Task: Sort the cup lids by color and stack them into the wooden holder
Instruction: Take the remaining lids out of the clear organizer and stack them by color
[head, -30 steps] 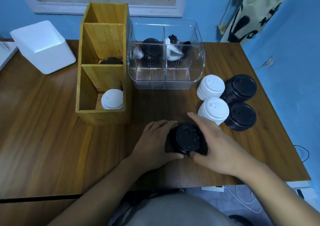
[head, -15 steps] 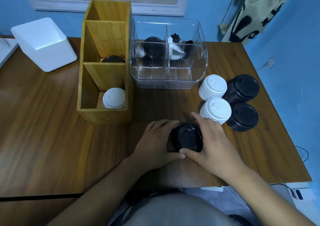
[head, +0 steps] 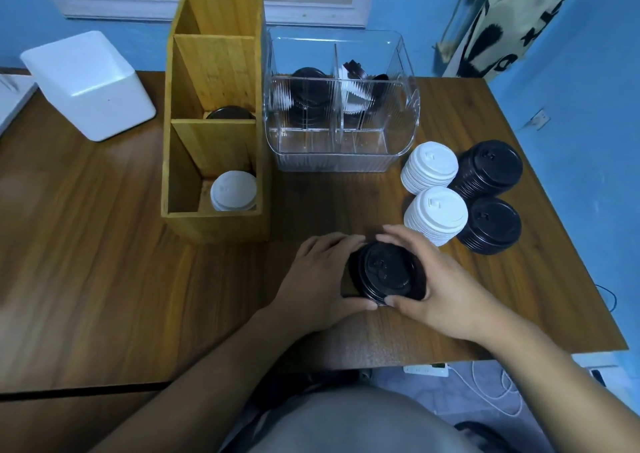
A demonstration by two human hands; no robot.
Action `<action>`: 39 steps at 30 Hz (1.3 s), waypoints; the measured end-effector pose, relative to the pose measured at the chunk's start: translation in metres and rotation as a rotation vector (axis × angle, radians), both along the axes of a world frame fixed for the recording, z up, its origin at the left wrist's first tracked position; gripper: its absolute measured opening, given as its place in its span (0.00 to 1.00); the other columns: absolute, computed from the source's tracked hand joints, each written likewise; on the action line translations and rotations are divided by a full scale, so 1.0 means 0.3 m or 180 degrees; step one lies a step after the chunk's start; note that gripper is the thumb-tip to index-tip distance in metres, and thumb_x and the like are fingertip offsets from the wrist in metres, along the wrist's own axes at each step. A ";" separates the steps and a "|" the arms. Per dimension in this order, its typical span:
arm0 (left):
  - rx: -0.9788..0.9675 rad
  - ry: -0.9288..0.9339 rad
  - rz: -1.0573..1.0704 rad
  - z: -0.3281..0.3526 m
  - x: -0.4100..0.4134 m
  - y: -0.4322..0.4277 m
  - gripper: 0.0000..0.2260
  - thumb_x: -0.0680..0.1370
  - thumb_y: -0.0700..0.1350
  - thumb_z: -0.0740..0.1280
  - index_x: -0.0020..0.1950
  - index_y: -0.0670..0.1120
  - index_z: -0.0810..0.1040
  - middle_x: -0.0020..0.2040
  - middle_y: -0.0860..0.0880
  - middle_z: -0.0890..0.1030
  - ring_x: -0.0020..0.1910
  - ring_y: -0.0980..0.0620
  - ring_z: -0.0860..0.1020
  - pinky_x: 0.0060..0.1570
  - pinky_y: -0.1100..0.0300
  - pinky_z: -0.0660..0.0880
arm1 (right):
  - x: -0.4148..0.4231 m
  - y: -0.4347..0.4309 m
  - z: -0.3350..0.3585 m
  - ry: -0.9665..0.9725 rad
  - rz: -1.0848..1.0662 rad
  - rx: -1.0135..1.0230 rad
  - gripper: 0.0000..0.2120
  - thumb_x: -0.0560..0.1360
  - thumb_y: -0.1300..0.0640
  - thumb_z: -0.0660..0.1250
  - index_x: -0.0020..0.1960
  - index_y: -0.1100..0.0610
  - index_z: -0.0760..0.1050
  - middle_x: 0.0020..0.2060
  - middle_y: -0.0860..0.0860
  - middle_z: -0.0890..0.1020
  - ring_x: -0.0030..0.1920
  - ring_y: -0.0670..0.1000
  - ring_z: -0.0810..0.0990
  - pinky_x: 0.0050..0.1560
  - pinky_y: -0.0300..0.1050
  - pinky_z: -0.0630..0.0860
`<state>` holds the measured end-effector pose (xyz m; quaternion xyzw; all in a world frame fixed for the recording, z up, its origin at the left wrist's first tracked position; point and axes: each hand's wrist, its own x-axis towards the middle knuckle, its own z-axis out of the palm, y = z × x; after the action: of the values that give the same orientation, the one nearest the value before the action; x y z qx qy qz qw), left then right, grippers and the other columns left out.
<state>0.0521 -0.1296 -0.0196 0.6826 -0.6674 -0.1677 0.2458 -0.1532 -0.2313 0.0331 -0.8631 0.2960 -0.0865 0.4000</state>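
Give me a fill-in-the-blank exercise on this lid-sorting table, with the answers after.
1. The left hand and right hand together grip the held stack, whose lids are ____.
2. The nearest compartment of the wooden holder contains a small pile of ____ lids.
3. Its middle compartment shows a lid coloured ____.
4. Right of the hands, on the table, stand two white stacks and ____ black stacks.

Missing words: black; white; black; two.
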 end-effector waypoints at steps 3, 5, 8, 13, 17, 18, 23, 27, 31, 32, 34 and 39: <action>-0.0051 0.0057 -0.0010 0.006 0.000 0.000 0.41 0.68 0.69 0.72 0.75 0.52 0.67 0.70 0.56 0.74 0.72 0.57 0.65 0.73 0.56 0.56 | 0.001 -0.017 0.004 0.0012 0.0248 0.0217 0.44 0.69 0.56 0.79 0.77 0.49 0.59 0.73 0.41 0.69 0.74 0.39 0.66 0.75 0.47 0.65; -0.0098 0.0094 -0.0023 0.010 -0.003 0.000 0.40 0.68 0.68 0.73 0.75 0.53 0.67 0.69 0.56 0.74 0.71 0.57 0.65 0.71 0.57 0.55 | 0.021 -0.003 -0.005 -0.0128 0.0036 0.0247 0.39 0.71 0.52 0.78 0.75 0.50 0.62 0.72 0.41 0.72 0.72 0.38 0.68 0.74 0.46 0.67; -0.0156 0.0158 -0.0026 0.009 -0.002 -0.001 0.39 0.67 0.67 0.74 0.73 0.54 0.68 0.68 0.57 0.74 0.70 0.57 0.66 0.71 0.56 0.57 | 0.042 0.015 -0.029 -0.0283 -0.0300 0.0181 0.34 0.72 0.55 0.78 0.73 0.50 0.66 0.68 0.43 0.76 0.70 0.38 0.71 0.72 0.46 0.69; -0.0179 0.0104 -0.0038 0.002 0.000 -0.004 0.38 0.66 0.67 0.74 0.72 0.54 0.70 0.67 0.58 0.75 0.70 0.57 0.67 0.71 0.55 0.58 | 0.038 0.006 -0.047 -0.0139 -0.0175 -0.0113 0.37 0.73 0.50 0.76 0.76 0.48 0.63 0.70 0.40 0.73 0.71 0.39 0.70 0.72 0.47 0.69; -0.0167 -0.0041 -0.0053 -0.010 -0.009 -0.001 0.40 0.68 0.69 0.73 0.74 0.52 0.70 0.68 0.56 0.75 0.72 0.57 0.65 0.74 0.54 0.56 | -0.013 0.035 -0.074 -0.0030 0.0150 -0.0536 0.41 0.71 0.43 0.76 0.78 0.48 0.62 0.76 0.42 0.63 0.77 0.45 0.61 0.75 0.46 0.61; -0.0161 -0.0090 -0.0076 -0.009 -0.020 0.001 0.40 0.68 0.70 0.72 0.74 0.52 0.70 0.68 0.55 0.75 0.72 0.57 0.65 0.75 0.53 0.54 | -0.033 0.040 -0.079 -0.0024 0.0179 -0.0582 0.41 0.70 0.43 0.77 0.78 0.48 0.62 0.77 0.42 0.62 0.77 0.46 0.60 0.76 0.45 0.60; -0.0022 -0.0003 -0.0426 0.018 -0.136 -0.022 0.40 0.69 0.65 0.74 0.77 0.52 0.66 0.73 0.56 0.71 0.74 0.59 0.61 0.79 0.54 0.47 | -0.177 0.008 -0.074 0.0041 0.0226 -0.0900 0.40 0.69 0.43 0.78 0.76 0.49 0.66 0.76 0.45 0.65 0.76 0.45 0.62 0.74 0.44 0.64; -0.0125 0.0233 0.0033 0.029 -0.213 -0.065 0.42 0.71 0.63 0.75 0.79 0.53 0.61 0.76 0.54 0.64 0.74 0.61 0.57 0.77 0.59 0.54 | -0.338 -0.059 -0.029 -0.0150 -0.0134 -0.0843 0.37 0.68 0.46 0.79 0.73 0.47 0.68 0.75 0.43 0.66 0.75 0.43 0.65 0.72 0.49 0.68; -0.0225 0.0707 0.0647 0.056 -0.284 -0.170 0.47 0.70 0.58 0.79 0.80 0.51 0.55 0.77 0.58 0.57 0.77 0.55 0.59 0.76 0.54 0.62 | -0.436 -0.182 0.039 -0.0491 -0.0591 -0.0847 0.37 0.66 0.48 0.81 0.71 0.47 0.70 0.74 0.40 0.68 0.74 0.43 0.67 0.72 0.51 0.70; -0.0269 0.0757 0.0729 0.059 -0.294 -0.203 0.48 0.69 0.57 0.80 0.80 0.51 0.55 0.77 0.59 0.57 0.77 0.53 0.61 0.76 0.52 0.64 | -0.442 -0.225 0.055 -0.0529 -0.0657 -0.0948 0.37 0.66 0.47 0.81 0.71 0.47 0.70 0.74 0.40 0.68 0.74 0.43 0.67 0.72 0.48 0.69; -0.0382 0.0881 0.0811 0.063 -0.308 -0.268 0.48 0.68 0.56 0.81 0.80 0.53 0.56 0.77 0.59 0.60 0.76 0.57 0.63 0.74 0.55 0.67 | -0.438 -0.315 0.075 -0.0493 -0.0747 -0.1104 0.37 0.66 0.45 0.80 0.71 0.47 0.70 0.74 0.40 0.67 0.73 0.39 0.65 0.71 0.38 0.65; -0.0468 0.1227 0.0725 0.058 -0.325 -0.359 0.38 0.70 0.55 0.80 0.75 0.54 0.66 0.71 0.59 0.71 0.71 0.63 0.69 0.68 0.61 0.70 | -0.405 -0.435 0.043 -0.0270 -0.0473 -0.1410 0.38 0.67 0.45 0.79 0.74 0.49 0.69 0.74 0.44 0.65 0.74 0.43 0.62 0.74 0.47 0.66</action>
<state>-0.0453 -0.2374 -0.0023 0.6891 -0.5373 -0.2171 0.4351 -0.2747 -0.3616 0.0458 -0.9012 0.3154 -0.2147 0.2055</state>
